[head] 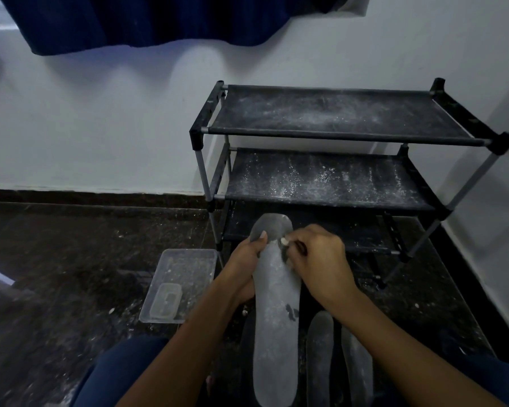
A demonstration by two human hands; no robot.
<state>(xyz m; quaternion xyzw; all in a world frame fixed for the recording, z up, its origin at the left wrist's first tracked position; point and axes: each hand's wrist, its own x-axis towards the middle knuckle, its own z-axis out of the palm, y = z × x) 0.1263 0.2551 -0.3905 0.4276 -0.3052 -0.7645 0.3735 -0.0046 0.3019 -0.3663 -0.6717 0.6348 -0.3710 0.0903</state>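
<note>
1. Three tiers of black fabric stretched on a grey metal-tube shoe rack stand against the white wall. Each shelf is speckled with white powder.
2. One long grey foam insole, dusted white, is held up over the person's lap. Its toe end points at the rack's lowest shelf, and this is the piece being worked on. Two more grey insoles lie on the dark floor just to its right.
3. One clear rectangular plastic tray sits on the floor left of the insole, with a smaller clear tub inside it.
4. The left hand clasps the insole's left edge near the toe, thumb laid on top. It steadies the insole.
5. The right hand has its fingers curled, pinching a small white lump against the insole's right edge. I cannot tell what the lump is.
6. The step in hand looks like rubbing or picking at the toe area. The next move probably calls for a firm left-hand hold while the right draws the lump along the surface.
7. Dark marks near the insole's heel may be print, but no writing or brand is legible.
</note>
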